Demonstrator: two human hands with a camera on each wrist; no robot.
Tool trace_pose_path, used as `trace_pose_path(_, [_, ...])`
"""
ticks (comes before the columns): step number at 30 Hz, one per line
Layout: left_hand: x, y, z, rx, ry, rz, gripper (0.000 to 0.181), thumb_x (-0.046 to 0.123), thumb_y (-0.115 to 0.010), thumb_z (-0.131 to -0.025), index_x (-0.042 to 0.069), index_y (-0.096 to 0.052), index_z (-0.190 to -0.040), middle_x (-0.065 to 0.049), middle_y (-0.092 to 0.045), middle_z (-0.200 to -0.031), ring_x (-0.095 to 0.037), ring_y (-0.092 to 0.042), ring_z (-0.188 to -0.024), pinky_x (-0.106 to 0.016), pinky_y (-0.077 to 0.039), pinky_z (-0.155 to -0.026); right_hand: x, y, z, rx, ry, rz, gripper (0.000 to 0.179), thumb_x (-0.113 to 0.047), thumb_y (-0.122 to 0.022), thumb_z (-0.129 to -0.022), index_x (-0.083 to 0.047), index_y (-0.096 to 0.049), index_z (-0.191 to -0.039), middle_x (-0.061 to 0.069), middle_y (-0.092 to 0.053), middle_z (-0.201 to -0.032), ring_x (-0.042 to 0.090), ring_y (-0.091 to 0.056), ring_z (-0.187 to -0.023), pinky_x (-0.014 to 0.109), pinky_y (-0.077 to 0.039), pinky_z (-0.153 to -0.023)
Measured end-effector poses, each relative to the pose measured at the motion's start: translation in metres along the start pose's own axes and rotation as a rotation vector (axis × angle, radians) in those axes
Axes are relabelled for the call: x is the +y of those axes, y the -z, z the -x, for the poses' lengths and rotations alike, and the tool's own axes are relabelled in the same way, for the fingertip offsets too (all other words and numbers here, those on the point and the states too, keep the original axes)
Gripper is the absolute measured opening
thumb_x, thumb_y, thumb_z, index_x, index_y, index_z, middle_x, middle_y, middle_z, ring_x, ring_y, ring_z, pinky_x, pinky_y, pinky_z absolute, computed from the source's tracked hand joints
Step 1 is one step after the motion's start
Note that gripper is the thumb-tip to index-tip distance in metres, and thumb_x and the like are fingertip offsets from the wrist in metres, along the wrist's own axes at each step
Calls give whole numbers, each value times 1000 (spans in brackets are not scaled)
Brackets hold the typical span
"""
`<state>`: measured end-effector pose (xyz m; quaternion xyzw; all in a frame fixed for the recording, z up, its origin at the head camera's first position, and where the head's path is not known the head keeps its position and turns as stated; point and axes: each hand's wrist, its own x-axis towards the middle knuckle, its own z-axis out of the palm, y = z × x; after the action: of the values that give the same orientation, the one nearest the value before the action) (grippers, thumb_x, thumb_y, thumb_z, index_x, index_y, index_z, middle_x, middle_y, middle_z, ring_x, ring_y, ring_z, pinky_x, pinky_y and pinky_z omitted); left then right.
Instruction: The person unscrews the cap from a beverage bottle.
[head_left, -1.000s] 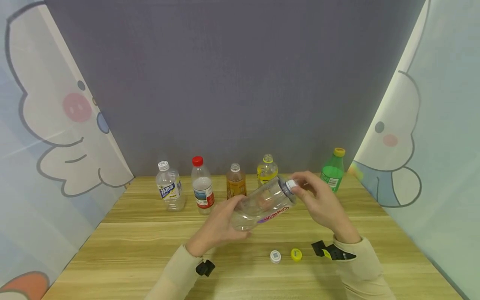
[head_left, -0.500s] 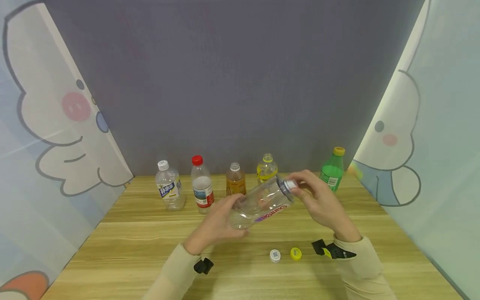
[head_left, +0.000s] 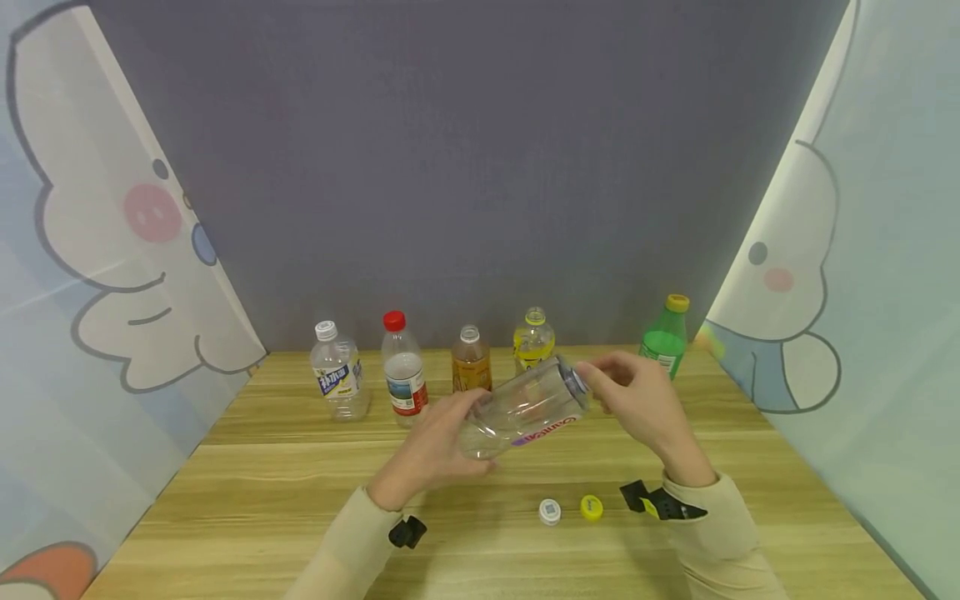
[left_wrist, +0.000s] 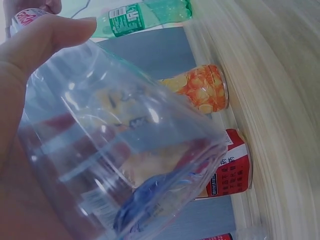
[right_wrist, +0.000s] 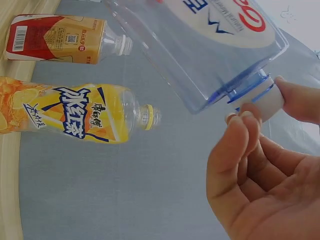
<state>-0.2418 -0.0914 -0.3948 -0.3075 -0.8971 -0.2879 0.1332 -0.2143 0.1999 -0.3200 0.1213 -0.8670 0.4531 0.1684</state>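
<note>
Tilted above the table, a large clear plastic bottle (head_left: 528, 404) with red and purple lettering is gripped round its body by my left hand (head_left: 431, 454). Its neck points up and to the right. My right hand (head_left: 637, 400) pinches a white cap (right_wrist: 267, 102) at the bottle's neck between thumb and fingertips. A blue ring shows at the cap's edge in the right wrist view; whether the cap is threaded on, I cannot tell. In the left wrist view the bottle's base faces the camera, and the left thumb lies along its side.
Along the back stand a white-capped bottle (head_left: 341, 379), a red-capped bottle (head_left: 405, 379), an uncapped brown-labelled bottle (head_left: 471, 367), an uncapped yellow-labelled bottle (head_left: 534, 342) and a green bottle (head_left: 665, 337). A loose white cap (head_left: 550, 512) and a yellow cap (head_left: 592, 507) lie in front.
My right hand has turned at the neck, its fingers now bunched closer and covering most of the cap in the head view. The left hand and bottle have barely moved.
</note>
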Motion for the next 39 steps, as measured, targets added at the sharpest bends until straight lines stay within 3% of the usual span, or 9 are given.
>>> trace_pose_path(12, [1, 0, -1, -6, 2, 4, 88, 34, -93, -64, 14, -54, -140, -2, -65, -128, -24, -58, -116, -48, -43, -93, 2, 1, 1, -18, 99, 34, 24, -24, -66, -100, -3, -71, -109, 6, -71, -96, 20, -64, -81, 29, -53, -70])
trace_pose_path(19, [1, 0, 0, -35, 16, 57, 86, 33, -92, -65, 14, -54, -140, -2, -65, -127, -23, -59, -114, -50, -44, -96, 5, 2, 2, -22, 230, 35, 21, -7, -68, -97, 2, -68, -117, 6, -69, -102, 20, -62, -94, 28, -54, -84])
trace_pose_path(24, [0, 0, 1, -37, 21, 67, 87, 33, -92, -65, 15, -54, -141, 1, -65, -126, -20, -59, -113, -49, -43, -95, 5, 4, 4, -47, 277, 30, 25, -2, -68, -96, -1, -66, -121, 4, -67, -105, 19, -60, -95, 27, -53, -81])
trace_pose_path(30, [-3, -1, 2, -19, 7, 65, 88, 33, -94, -64, 15, -54, -140, 2, -65, -124, -19, -60, -111, -49, -44, -96, 7, 5, 3, -103, 249, -14, 28, -5, -66, -98, -6, -65, -126, 4, -63, -107, 16, -61, -86, 26, -54, -77])
trace_pose_path(34, [-5, -1, 2, -16, 6, 57, 87, 35, -93, -65, 17, -53, -141, 4, -65, -124, -17, -60, -110, -48, -44, -95, 8, 5, 2, -123, 223, -68, 42, -7, -67, -98, -8, -56, -139, 10, -61, -119, 17, -63, -84, 27, -55, -74])
trace_pose_path(39, [-4, 2, 0, -34, 19, 62, 86, 37, -91, -67, 18, -53, -142, 5, -65, -122, -16, -60, -110, -47, -43, -94, 5, 4, 1, -43, 151, -51, 45, -19, -65, -100, -8, -54, -142, 13, -63, -119, 19, -62, -82, 29, -49, -64])
